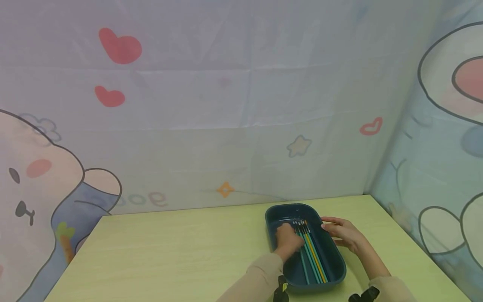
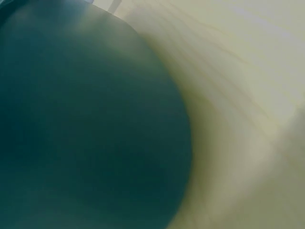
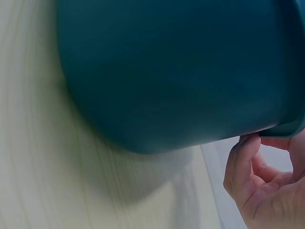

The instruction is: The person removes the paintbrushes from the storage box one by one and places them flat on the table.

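Pale surface (image 1: 170, 251): my right hand (image 1: 348, 235), fingers parted, should steady the tray (image 1: 309, 289) at two o'clock. Left hand (image 1: 288, 240) at ten: curled by paintbrushes (image 1: 316, 260), grip unclear.

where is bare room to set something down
Widest: the table left of the tray, up to the backdrop. Smaller: between right hand and table's right edge. Crowded: inside the tray, around brushes and left hand.
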Motion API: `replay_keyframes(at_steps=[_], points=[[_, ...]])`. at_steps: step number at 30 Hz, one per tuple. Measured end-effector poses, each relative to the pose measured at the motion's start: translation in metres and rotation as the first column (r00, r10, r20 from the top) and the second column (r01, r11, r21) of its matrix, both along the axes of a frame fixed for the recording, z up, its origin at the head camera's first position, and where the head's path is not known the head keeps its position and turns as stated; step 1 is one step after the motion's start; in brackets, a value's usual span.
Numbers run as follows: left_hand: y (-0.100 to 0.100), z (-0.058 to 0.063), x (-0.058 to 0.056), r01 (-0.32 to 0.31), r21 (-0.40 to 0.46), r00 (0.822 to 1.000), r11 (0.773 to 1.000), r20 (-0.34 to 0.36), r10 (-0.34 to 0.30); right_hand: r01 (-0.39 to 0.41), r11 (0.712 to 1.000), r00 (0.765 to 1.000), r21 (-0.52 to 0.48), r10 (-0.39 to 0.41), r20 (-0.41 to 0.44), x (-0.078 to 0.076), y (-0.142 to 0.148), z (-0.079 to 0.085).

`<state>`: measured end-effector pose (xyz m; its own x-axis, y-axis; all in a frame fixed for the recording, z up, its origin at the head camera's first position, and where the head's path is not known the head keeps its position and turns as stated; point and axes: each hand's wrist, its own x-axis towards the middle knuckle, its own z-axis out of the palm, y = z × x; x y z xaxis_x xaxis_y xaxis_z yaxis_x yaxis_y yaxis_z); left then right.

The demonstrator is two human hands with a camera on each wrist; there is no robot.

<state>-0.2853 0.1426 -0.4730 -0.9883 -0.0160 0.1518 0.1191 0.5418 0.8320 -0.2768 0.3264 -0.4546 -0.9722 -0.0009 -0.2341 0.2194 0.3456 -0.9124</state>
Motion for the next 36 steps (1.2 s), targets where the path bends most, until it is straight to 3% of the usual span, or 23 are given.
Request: replay_keyframes(at_steps=[16,26,36], points=[[-0.005,0.005,-0.002,-0.007,0.040,0.999,0.999,0.051,0.005,-0.004,1.000,1.000,-0.005,0.004,-0.001,0.002,-0.001,-0.001],[-0.009,0.010,-0.002,0.002,0.144,0.995,0.990,0.095,-0.016,0.000,0.999,1.000,-0.053,0.000,-0.011,0.003,-0.001,0.000],[-0.010,0.021,-0.003,-0.030,0.127,0.991,0.991,0.135,0.013,0.005,0.996,1.000,-0.091,-0.005,-0.004,0.002,0.000,0.000]])
